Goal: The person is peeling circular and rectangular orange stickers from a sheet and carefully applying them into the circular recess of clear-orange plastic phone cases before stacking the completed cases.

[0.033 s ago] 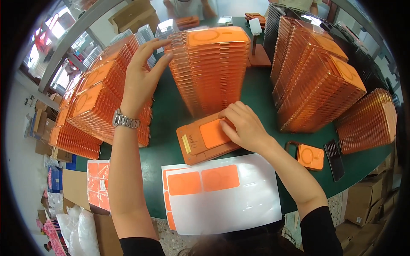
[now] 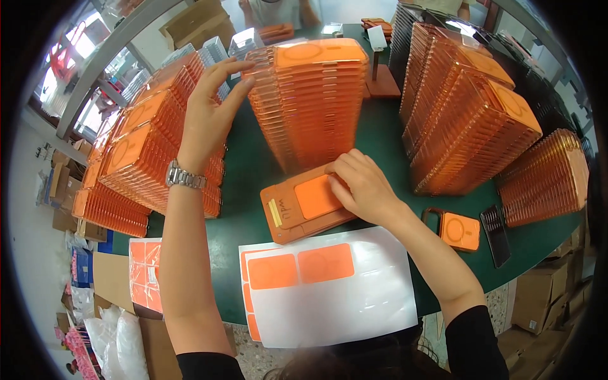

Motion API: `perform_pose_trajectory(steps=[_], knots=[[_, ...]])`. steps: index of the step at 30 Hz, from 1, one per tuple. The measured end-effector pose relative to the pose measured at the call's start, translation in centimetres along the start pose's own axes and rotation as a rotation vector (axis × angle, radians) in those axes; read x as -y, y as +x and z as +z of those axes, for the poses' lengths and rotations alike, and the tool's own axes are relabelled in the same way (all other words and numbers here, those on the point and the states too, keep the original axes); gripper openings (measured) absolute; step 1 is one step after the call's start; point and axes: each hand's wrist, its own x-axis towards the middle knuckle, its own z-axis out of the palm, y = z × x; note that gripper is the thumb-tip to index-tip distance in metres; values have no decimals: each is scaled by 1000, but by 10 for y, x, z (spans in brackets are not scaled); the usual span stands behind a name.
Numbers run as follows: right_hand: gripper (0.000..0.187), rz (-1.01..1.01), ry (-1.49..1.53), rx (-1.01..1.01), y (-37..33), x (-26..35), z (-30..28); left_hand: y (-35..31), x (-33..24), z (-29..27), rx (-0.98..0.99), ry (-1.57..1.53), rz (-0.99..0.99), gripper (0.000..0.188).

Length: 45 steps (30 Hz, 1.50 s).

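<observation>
My left hand [image 2: 212, 117], with a steel watch on its wrist, is raised at the upper left edge of a tall stack of clear trays with orange pieces [image 2: 323, 95]. Its thumb and fingers are apart, the tips at the trays' edge. My right hand [image 2: 364, 187] is closed, fingers curled at the right end of an orange rectangular sticker [image 2: 310, 196]. This sticker lies over a brown jig [image 2: 285, 225] with handwriting and a yellow strip; the fingertips are partly hidden. Nearer me, a white backing sheet [image 2: 335, 316] carries two orange stickers [image 2: 273, 272].
More tray stacks stand at left [image 2: 130, 164] and right [image 2: 472, 136]. An orange phone case [image 2: 460, 231] lies beside a black phone [image 2: 495, 235] on the green table [image 2: 386, 145]. A brown stand [image 2: 382, 85] is behind the middle stack. Another person [image 2: 282, 11] sits across.
</observation>
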Motion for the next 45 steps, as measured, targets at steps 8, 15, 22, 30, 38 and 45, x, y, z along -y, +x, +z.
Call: perform_pose_trajectory(steps=[8,15,22,30,38,45], knots=[[16,55,-50,9,-26,-10,-3,2,-16,-7,57,-369,-232,21],[19,192,49,19,-17,-11,0,-38,-66,-46,-38,-304,-154,20],[22,583,819,-150,-11,-39,-2,-170,-71,-20,-37,-432,-422,12],[30,668,533,-111,-32,-59,6,-228,-61,35,156,-250,-494,10],[55,1016,650,267,-10,-51,-4,-232,-62,31,237,-173,-443,35],[56,1045,724,224,-13,-56,4,-224,-76,34,194,-266,-915,72]])
